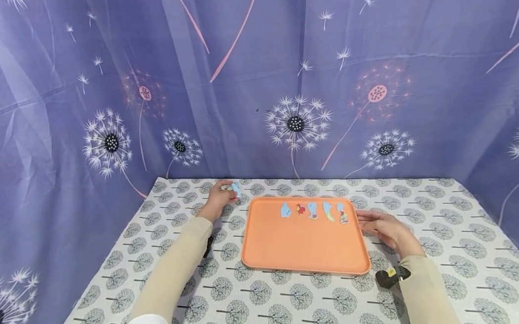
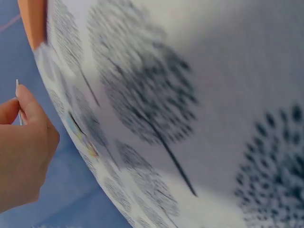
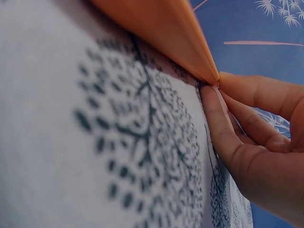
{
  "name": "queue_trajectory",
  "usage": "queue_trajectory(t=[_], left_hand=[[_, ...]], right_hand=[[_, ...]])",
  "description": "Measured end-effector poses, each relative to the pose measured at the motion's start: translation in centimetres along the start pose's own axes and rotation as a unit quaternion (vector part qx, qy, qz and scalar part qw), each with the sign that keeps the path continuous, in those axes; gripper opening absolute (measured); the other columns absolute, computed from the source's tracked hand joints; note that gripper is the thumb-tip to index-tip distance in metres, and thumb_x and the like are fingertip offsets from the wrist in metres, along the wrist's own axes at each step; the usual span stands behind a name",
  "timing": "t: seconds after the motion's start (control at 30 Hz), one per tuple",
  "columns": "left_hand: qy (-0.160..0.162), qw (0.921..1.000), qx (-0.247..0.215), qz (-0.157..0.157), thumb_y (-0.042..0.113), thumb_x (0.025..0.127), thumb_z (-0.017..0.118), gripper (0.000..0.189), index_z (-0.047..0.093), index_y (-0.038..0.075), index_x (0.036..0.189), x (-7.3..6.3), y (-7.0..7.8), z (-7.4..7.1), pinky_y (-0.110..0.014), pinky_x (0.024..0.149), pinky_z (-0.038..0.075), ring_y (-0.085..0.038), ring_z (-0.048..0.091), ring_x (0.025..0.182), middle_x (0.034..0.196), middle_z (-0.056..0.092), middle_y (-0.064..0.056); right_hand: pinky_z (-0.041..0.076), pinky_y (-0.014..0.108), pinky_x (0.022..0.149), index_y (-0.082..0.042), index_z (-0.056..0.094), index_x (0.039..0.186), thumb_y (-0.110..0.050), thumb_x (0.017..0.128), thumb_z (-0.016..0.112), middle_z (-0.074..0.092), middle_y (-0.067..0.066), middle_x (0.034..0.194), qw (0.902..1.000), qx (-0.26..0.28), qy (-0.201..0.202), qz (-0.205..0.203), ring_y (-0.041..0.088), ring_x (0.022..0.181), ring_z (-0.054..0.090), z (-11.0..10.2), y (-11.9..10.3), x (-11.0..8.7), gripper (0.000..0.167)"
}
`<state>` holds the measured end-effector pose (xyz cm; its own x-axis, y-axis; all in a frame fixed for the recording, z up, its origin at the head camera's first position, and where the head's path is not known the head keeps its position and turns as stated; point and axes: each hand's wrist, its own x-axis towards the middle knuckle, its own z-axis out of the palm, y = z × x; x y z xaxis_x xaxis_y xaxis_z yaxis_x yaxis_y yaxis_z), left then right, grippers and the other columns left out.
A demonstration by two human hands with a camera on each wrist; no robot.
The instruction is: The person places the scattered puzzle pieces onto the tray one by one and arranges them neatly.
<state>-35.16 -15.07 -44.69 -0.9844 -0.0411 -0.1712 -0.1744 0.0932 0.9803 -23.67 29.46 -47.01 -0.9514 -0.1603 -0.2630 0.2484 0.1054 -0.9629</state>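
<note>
My left hand (image 1: 218, 200), at the back left of the table, pinches a thin flat light-blue puzzle piece (image 1: 236, 189) between thumb and fingers. In the left wrist view the piece (image 2: 20, 117) shows edge-on as a pale strip. Beyond that hand (image 2: 26, 147), another colourful piece (image 2: 80, 133) lies on the cloth. My right hand (image 1: 390, 231) holds the right rim of an orange tray (image 1: 300, 248). Close up, its fingertips (image 3: 228, 85) meet at the tray edge. Several cut-out pieces stand in a row near the tray's far side, among them a red one (image 1: 300, 209) and a light-blue one (image 1: 285, 210).
A white tablecloth (image 1: 258, 291) with grey tree prints covers the table. Behind it hangs a blue-purple curtain (image 1: 237, 84) with dandelion prints. A black wrist device (image 1: 392, 276) is strapped at the right sleeve.
</note>
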Motion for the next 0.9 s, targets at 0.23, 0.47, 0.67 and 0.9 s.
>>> queue_trajectory(t=[0.23,0.47,0.67,0.9], left_hand=[[-0.042,0.9989,-0.020,-0.011,-0.008,0.089,0.061,0.052,0.046,0.001,0.138,-1.0,0.6,1.8,-0.044,0.097,0.052,-0.037,0.065,0.100,0.104,0.061,-0.019],[-0.089,0.9954,-0.034,-0.013,-0.011,0.087,0.061,0.054,0.045,-0.002,0.138,-2.1,0.8,4.0,-0.042,0.094,0.054,-0.034,0.067,0.093,0.095,0.062,-0.016],[-0.115,0.9930,-0.021,-0.020,-0.013,0.086,0.060,0.053,0.047,-0.003,0.136,-2.6,0.6,5.5,-0.032,0.080,0.060,-0.023,0.066,0.077,0.095,0.063,-0.019],[-0.109,0.9937,0.000,-0.025,-0.015,0.084,0.061,0.050,0.052,-0.004,0.132,-2.9,0.2,6.9,-0.028,0.071,0.061,-0.018,0.067,0.072,0.113,0.062,-0.026]], right_hand=[[0.053,0.025,0.094,0.015,0.023,0.144,0.006,0.089,0.057,0.049,0.023,0.136,1.0000,-0.005,-0.005,0.000,0.003,0.096,0.061,0.1,-0.1,0.0,0.065],[0.053,0.025,0.094,0.015,0.024,0.144,0.006,0.089,0.056,0.050,0.022,0.135,1.0000,-0.005,-0.004,-0.002,0.003,0.095,0.061,0.1,-0.1,0.0,0.064],[0.053,0.024,0.093,0.015,0.024,0.144,0.005,0.089,0.058,0.053,0.018,0.132,1.0000,-0.007,-0.004,-0.003,0.002,0.095,0.061,-0.1,0.1,0.1,0.066],[0.052,0.023,0.094,0.014,0.023,0.145,0.004,0.090,0.057,0.050,0.020,0.132,0.9998,-0.015,-0.012,-0.006,0.002,0.097,0.060,-0.2,0.1,0.1,0.065]])
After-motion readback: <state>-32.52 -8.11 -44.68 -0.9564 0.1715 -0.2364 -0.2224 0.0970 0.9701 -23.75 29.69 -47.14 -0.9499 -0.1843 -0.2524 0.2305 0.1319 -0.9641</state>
